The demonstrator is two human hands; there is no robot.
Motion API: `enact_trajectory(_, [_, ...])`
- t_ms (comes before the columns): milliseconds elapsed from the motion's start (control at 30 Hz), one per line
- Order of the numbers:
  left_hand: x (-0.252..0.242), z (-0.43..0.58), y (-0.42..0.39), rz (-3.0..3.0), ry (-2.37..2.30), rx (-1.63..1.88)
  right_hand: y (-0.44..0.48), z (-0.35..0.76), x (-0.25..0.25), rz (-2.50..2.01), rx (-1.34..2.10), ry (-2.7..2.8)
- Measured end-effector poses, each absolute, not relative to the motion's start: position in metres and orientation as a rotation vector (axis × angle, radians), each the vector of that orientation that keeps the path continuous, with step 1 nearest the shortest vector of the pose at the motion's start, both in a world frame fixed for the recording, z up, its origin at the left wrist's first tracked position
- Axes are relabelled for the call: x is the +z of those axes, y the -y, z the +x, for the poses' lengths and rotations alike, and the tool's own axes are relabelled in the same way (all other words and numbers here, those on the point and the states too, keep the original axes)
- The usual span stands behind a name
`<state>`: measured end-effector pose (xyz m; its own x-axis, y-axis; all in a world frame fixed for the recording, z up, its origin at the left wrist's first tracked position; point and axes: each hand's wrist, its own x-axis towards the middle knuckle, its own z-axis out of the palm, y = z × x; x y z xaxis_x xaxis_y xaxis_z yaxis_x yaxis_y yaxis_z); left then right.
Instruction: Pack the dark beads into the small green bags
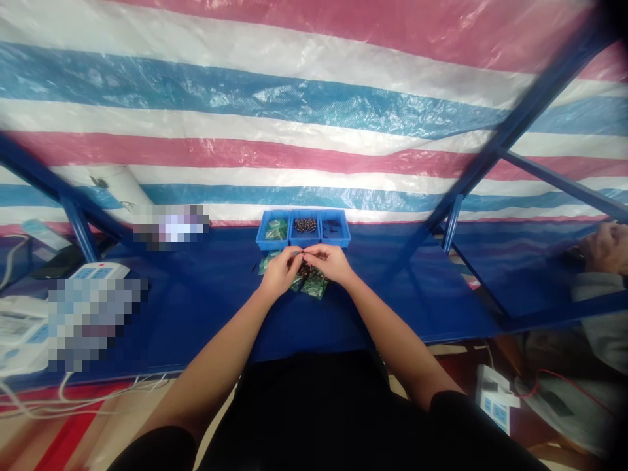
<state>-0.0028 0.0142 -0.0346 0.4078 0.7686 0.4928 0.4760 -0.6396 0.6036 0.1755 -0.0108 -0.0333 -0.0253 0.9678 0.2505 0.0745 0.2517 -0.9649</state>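
My left hand [282, 270] and my right hand [333, 263] meet fingertip to fingertip just in front of the blue bins. Both are closed in a pinch around something small and dark that I cannot make out. Below them on the blue table lie green packets [314, 286] and a pile of small brownish metallic parts, partly hidden by the fingers. The left blue bin [263, 244] holds greenish packets [276, 229]. In the middle bin [297, 243] are many small metallic parts [305, 226]. Small dark pieces [332, 227] lie in the right bin [338, 241].
White power strips [105, 271] with cables stand at the left, beside blurred-out items. Blue frame bars [454, 209] rise on both sides in front of a striped sheet [314, 163]. Another person's hand [608, 247] shows at the far right.
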Motion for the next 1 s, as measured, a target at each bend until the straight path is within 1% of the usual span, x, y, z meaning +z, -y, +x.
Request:
enact_trajectory(233, [-0.0364, -0.0032, -0.0159, 2.355, -1.069, 1.157, 0.0106, 0.1752, -0.0351, -1.051, 1.012, 1.39])
enact_trajectory(533, [-0.0332, -0.0056, -0.0179, 2.434, -0.998, 1.112, 0.0137, 0.1739, -0.0286, -1.011, 0.998, 1.388])
enact_trajectory(1000, [-0.0369, -0.0061, -0.0194, 2.406, -1.052, 1.023, 0.0123, 0.1761, -0.0322, -0.995, 1.032, 1.396])
